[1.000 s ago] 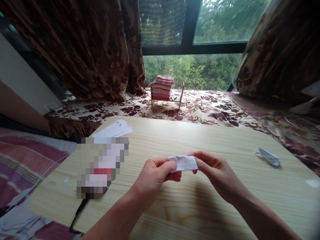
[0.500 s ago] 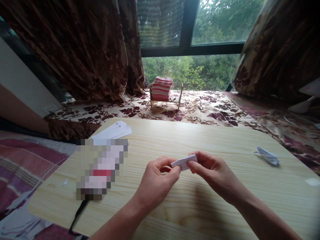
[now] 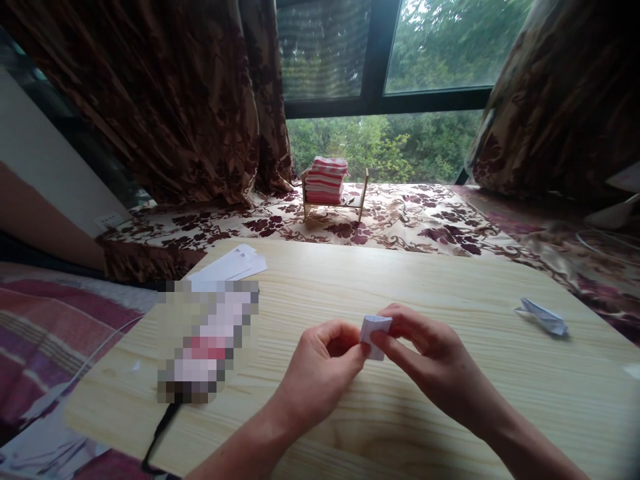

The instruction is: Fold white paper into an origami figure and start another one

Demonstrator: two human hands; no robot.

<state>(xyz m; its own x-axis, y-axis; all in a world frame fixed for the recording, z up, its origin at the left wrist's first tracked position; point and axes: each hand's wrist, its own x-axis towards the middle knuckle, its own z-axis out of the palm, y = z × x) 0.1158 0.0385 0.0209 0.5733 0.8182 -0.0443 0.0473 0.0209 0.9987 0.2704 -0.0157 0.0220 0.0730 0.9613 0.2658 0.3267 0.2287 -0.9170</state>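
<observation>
Between my two hands, above the wooden table (image 3: 310, 287), is a small folded piece of white paper (image 3: 377, 327). My left hand (image 3: 320, 373) pinches its lower left edge between thumb and fingers. On the other side, my right hand (image 3: 425, 347) grips it, with the thumb across the front and the fingers behind. The paper stands fairly upright, and its top edge shows a rounded fold. A folded white paper shape (image 3: 543, 317) lies apart at the table's right side.
Flat white paper strips (image 3: 227, 265) lie at the table's far left, behind a blurred-out pinkish object (image 3: 210, 347) with a black cord (image 3: 163, 427). A paper scrap (image 3: 136, 365) is nearby. A small wooden stand (image 3: 363, 193) holding folded striped cloths (image 3: 325, 180) is on the window ledge.
The folded paper has gone from a wide, slanted strip to a narrower, more upright piece. Both hands stay on it, and the view has shifted slightly.
</observation>
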